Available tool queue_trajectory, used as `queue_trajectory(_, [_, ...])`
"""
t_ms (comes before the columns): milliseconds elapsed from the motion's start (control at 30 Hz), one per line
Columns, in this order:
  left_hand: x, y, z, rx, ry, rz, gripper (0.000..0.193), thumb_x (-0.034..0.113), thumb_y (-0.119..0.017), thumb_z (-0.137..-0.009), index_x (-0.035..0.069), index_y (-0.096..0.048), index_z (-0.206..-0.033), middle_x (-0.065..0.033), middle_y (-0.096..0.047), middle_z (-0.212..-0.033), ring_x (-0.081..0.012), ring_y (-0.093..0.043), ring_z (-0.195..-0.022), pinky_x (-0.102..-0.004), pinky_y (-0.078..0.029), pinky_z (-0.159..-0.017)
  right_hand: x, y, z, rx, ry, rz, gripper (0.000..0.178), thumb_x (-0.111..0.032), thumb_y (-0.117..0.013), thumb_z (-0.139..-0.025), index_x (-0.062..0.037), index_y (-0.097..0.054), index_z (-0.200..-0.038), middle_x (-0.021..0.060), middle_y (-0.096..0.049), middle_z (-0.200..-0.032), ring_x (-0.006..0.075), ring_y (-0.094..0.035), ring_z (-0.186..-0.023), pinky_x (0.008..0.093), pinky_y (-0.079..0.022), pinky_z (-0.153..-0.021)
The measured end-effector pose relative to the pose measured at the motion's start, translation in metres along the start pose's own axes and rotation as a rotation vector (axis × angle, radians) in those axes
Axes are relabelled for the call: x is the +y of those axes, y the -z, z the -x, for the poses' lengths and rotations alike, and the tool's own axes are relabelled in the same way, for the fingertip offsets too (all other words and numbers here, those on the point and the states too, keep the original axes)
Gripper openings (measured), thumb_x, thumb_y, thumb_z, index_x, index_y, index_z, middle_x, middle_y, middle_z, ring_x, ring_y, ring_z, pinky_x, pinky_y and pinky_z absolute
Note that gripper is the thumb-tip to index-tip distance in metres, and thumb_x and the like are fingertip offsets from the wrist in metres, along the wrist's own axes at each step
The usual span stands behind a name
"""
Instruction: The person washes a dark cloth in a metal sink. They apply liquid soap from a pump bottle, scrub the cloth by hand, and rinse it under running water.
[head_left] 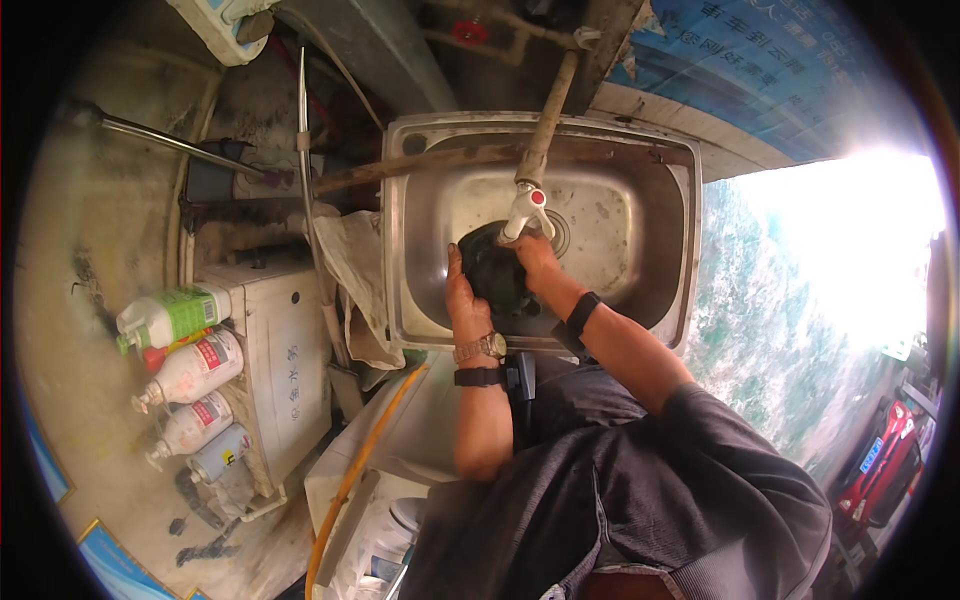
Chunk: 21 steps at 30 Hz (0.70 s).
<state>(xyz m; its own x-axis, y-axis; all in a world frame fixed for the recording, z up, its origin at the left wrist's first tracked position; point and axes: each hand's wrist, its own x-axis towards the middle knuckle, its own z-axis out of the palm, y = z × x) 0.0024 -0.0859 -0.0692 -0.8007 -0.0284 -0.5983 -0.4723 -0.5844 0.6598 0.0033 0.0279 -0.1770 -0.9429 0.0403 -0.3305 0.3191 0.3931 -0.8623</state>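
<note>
A dark rounded object (490,272) sits inside the rectangular stainless-steel sink (610,280), nearer its left wall; floor stretches rightward. The left hand (467,300) cups its left side; the right hand (537,258) curls at its right edge, below the white red-marked tap (527,208). Fingers are partly hidden; their closure cannot be told. Print covers the blue sheet (745,85).

Around the rectangular stainless-steel sink (625,215)
I see a dark rounded object (497,275) in it between left hand (466,305) and right hand (538,260); a white red-capped tap (528,207) above; leftward, a boxy white cabinet (288,375), white plastic bottles (200,367) beyond.
</note>
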Motion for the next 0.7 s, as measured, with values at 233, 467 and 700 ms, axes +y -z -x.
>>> queue_trajectory(233, [0.002,0.020,-0.006,0.319,0.162,-0.178,0.052,0.049,-0.062,-0.088,0.003,-0.060,-0.114,-0.0094,-0.060,-0.101,-0.0249,-0.057,-0.085,-0.0351,-0.051,-0.082,0.050,-0.015,-0.026,0.315,-0.408,-1.278,0.031,-0.028,-0.052,-0.090,-0.0015,-0.059,-0.105,0.0125,-0.064,-0.087,0.0242,-0.065,-0.081,0.0373,-0.052,-0.070])
queue_trajectory(467, [0.010,-0.006,-0.006,-0.153,0.203,0.268,0.035,0.034,-0.068,-0.087,0.006,-0.062,-0.107,-0.0085,-0.070,-0.095,-0.0209,-0.069,-0.083,-0.0357,-0.057,-0.073,-0.011,0.026,0.002,0.078,-0.278,-0.398,0.021,-0.006,-0.049,-0.088,-0.0018,-0.061,-0.105,0.0161,-0.060,-0.111,0.0287,-0.062,-0.098,0.0388,-0.052,-0.082])
queue_trajectory(700, [-0.024,0.023,-0.028,-0.100,-0.016,-0.115,0.024,0.020,-0.061,-0.088,0.002,-0.065,-0.103,-0.0091,-0.068,-0.099,-0.0193,-0.066,-0.086,-0.0318,-0.054,-0.076,-0.036,0.066,0.029,-0.264,0.013,0.198,0.024,-0.018,-0.051,-0.093,0.0002,-0.063,-0.104,0.0160,-0.064,-0.095,0.0265,-0.059,-0.089,0.0373,-0.048,-0.082])
